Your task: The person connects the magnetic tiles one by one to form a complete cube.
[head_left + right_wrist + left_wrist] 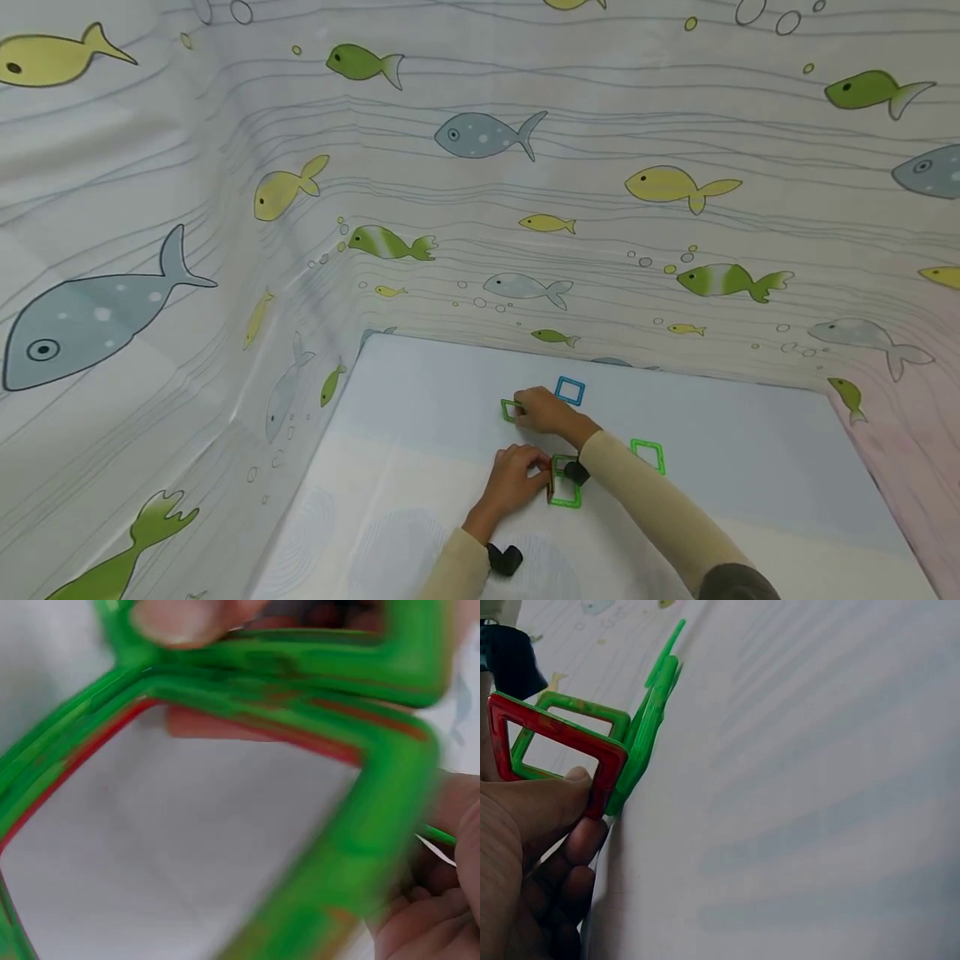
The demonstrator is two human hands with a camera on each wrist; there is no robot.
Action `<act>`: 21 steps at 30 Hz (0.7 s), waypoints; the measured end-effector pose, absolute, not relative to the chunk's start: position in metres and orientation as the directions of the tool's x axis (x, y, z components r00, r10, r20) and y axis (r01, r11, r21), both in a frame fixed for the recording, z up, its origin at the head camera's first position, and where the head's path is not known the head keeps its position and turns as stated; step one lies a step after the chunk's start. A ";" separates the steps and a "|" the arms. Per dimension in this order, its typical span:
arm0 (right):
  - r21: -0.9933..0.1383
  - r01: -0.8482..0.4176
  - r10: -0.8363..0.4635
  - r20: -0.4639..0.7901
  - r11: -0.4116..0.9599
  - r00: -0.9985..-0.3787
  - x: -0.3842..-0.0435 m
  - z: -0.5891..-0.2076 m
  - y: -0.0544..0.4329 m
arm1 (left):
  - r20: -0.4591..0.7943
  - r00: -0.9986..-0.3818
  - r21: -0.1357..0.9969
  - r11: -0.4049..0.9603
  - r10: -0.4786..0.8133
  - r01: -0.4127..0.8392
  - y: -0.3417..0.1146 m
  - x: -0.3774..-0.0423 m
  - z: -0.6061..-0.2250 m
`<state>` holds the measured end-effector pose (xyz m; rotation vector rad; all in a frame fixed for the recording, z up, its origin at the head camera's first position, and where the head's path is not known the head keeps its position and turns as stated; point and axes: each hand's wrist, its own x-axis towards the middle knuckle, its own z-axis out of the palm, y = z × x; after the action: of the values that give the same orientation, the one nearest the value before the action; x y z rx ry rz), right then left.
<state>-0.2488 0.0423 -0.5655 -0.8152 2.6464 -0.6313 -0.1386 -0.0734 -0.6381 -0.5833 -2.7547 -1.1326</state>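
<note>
My left hand (pixel 513 481) pinches a red square magnetic tile (pixel 555 724) between thumb and fingers. The red tile stands upright against joined green magnetic tiles (pixel 566 504), one flat on the table and another raised behind. Farther forward, my right hand (pixel 543 411) grips a separate green square tile (pixel 505 411) by its right side. Large and blurred in the right wrist view are green tile frames (pixel 397 802), with fingertips (pixel 180 622) over the upper one. The right forearm and wrist camera partly cover the joined tiles in the head view.
A blue square tile (pixel 572 380) lies just beyond the right hand. Another green tile (pixel 662 458) lies to the right of the right forearm. The white table (pixel 420 383) is bordered at the back and sides by a fish-printed curtain (pixel 450 200).
</note>
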 end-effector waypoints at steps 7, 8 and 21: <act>-0.631 -0.400 -0.530 -0.022 0.665 -0.847 -0.245 -0.542 0.053 | 0.227 -0.924 0.660 0.648 0.309 0.379 -0.073 -0.141 -0.640; -0.653 -0.388 -0.521 -0.012 0.650 -0.854 -0.243 -0.538 0.056 | 0.219 -0.926 0.665 0.648 0.308 0.373 -0.073 -0.142 -0.640; -0.839 -0.257 -0.361 0.078 0.480 -0.929 -0.201 -0.526 0.105 | 0.203 -0.933 0.687 0.636 0.297 0.351 -0.070 -0.143 -0.637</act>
<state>-0.2007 0.1050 -0.5261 -0.5467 2.6074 -1.4492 -0.1425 -0.0704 -0.6366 -0.5507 -2.7773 -1.1886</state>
